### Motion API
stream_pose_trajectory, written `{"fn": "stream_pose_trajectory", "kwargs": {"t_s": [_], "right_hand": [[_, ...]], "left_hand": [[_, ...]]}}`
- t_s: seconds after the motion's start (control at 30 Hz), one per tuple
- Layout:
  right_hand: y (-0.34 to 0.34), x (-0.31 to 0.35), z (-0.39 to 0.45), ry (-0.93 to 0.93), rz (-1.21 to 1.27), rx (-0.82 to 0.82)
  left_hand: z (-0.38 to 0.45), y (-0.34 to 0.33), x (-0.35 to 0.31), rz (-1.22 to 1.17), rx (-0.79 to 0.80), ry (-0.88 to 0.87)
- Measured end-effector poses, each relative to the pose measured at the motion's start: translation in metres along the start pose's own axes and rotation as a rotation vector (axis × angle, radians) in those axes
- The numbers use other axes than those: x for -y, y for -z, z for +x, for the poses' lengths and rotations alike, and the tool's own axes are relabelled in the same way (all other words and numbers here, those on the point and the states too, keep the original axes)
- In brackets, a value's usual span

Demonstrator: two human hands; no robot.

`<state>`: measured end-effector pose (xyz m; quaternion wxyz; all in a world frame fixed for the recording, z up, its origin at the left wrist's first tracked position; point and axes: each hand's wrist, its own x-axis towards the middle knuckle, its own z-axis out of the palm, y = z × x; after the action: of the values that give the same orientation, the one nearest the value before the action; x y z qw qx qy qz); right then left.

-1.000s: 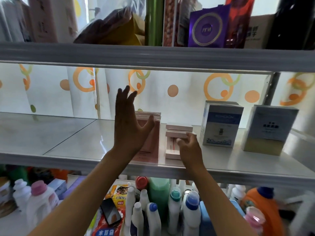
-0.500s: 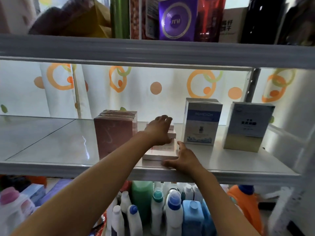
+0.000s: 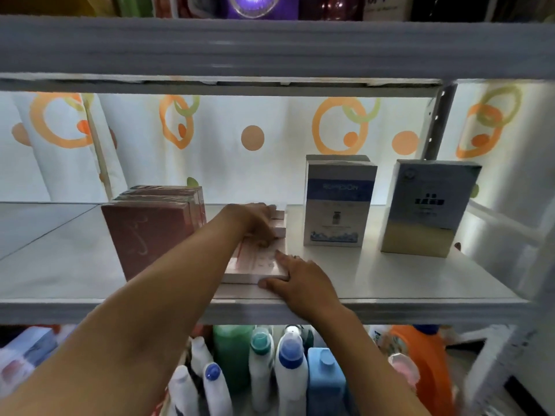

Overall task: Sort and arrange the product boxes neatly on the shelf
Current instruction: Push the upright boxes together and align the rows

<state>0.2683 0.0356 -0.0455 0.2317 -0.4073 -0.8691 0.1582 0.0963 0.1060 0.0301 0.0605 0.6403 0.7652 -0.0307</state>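
Note:
A row of upright pink boxes [image 3: 150,235] stands on the white shelf [image 3: 390,283]. To their right lie flat pink boxes [image 3: 258,262], stepped one on another. My left hand [image 3: 255,220] reaches over the flat pile, fingers curled down on the upper box at the back. At the front right corner of the lowest flat box rests my right hand [image 3: 297,280], thumb along its front edge and forefinger on its top. Further right stand a white and blue box [image 3: 336,202] and a grey and gold box [image 3: 426,208].
The upper shelf's front rail [image 3: 270,52] hangs low across the view. A patterned curtain [image 3: 252,136] closes the back. Bottles [image 3: 288,358] and an orange jug [image 3: 420,364] crowd the level below. A metal post [image 3: 435,124] stands at the right rear.
My left hand left the upright pink boxes and crossed right onto the flat pile. My right hand slid down to the lowest flat box's front corner. The camera moved closer.

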Motion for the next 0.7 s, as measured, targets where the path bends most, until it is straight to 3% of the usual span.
{"fn": "stream_pose_trajectory", "kwargs": {"t_s": [0.37,0.57,0.7], "right_hand": [[0.005,-0.006,0.000,-0.094,0.443,-0.168],[0.022,0.008,-0.005,-0.118,0.600,-0.317],[0.039,0.015,-0.005,-0.104,0.586,-0.336]], "left_hand": [[-0.026,0.020,-0.001,0.099,-0.093,-0.131],[-0.047,0.058,-0.009,-0.048,-0.172,-0.191],[-0.064,0.090,-0.017,-0.162,-0.120,-0.235]]}}
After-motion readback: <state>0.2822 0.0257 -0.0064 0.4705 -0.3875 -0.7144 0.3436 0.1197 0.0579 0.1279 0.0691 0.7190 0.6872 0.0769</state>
